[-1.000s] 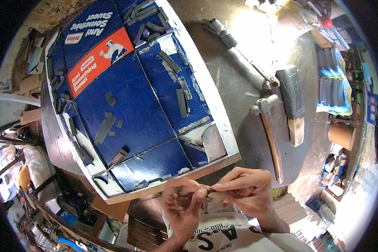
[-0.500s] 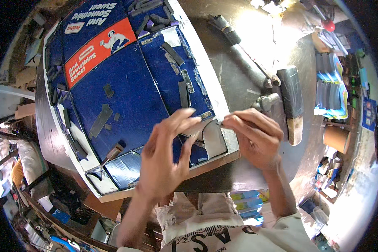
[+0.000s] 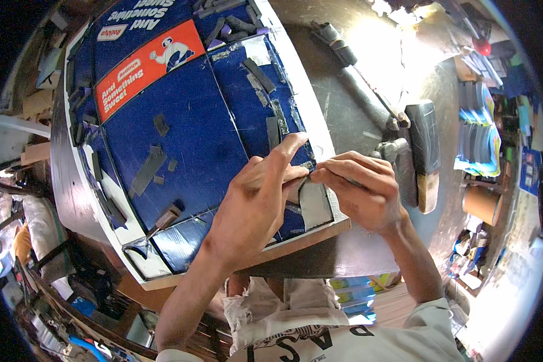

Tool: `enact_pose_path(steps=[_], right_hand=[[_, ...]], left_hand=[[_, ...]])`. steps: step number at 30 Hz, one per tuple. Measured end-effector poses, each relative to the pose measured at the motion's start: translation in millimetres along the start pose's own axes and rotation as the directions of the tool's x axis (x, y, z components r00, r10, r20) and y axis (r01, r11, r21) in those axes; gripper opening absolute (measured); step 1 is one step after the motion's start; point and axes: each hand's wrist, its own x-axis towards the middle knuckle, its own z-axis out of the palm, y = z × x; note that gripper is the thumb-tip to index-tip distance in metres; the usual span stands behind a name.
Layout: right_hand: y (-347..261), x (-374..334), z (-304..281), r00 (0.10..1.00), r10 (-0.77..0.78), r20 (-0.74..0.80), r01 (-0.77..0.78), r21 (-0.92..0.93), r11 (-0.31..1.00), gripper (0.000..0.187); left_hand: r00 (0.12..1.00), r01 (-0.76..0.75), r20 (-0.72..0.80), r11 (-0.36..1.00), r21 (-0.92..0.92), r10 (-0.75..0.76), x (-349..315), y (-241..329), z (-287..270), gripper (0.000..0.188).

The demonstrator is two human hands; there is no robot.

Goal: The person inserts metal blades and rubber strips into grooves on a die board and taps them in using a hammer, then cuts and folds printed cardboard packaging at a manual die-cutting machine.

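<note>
Head view: the left hand (image 3: 253,199) and right hand (image 3: 368,192) meet over the right-hand rim of a shallow white-rimmed tray (image 3: 317,127), close to its near-right corner. The right fingertips are pinched together and the left hand's fingers are partly curled, one stretched forward; whether either grasps something cannot be told, as any piece there is too small and hidden. For fine fingertip work like this, it would likely help to steady the right wrist against the rim, let the left fingers brace the spot, and use light, even pressure so nothing slips or tears. The tray lies on the left part of the dark counter (image 3: 349,111), and its near-left corner seems to jut past the counter's near edge. It is lined with glossy dark-blue panels, crossed by an orange-red printed band (image 3: 148,69), with ragged, flaking patches along the right side. Dark flat strips (image 3: 148,172) lie scattered over the blue, more are heaped at the far-right corner, and a wooden-handled tool (image 3: 166,220) rests toward the near-left corner.
</note>
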Motion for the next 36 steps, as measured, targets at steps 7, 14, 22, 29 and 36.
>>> enact_pose_path(steps=[7, 14, 22, 29, 36], right_hand=[[-2.1, 5.1, -5.0, 1.000, -0.012, 0.001, 0.012, -0.056, 0.998, 0.025], [-12.4, 2.9, -25.4, 0.970, 0.218, -0.105, -0.222, -0.020, 0.975, 0.025], [-45.5, -106.3, -54.7, 0.645, 0.728, -0.235, -0.745, -0.408, 0.528, 0.021], [-68.8, -67.7, -38.0, 0.432, 0.895, -0.117, -0.893, -0.199, 0.405, 0.029], [-82.4, -62.0, -21.0, 0.430, 0.901, -0.058, -0.900, -0.102, 0.423, 0.039]], left_hand=[[1.000, -0.021, 0.001, 1.000, 0.017, 0.021, 0.2, 3.6, 1.3, 0.064], [0.980, -0.146, -0.128, 0.988, 0.058, 0.153, -6.5, 3.2, 19.3, 0.054], [0.955, -0.209, -0.178, 0.963, 0.171, 0.239, -10.5, 3.5, 24.2, 0.050], [0.969, -0.103, -0.197, 0.970, 0.220, 0.148, -13.1, 3.4, 21.2, 0.051], [0.970, -0.086, -0.207, 0.976, 0.202, 0.128, -10.4, 12.2, 25.0, 0.050]])
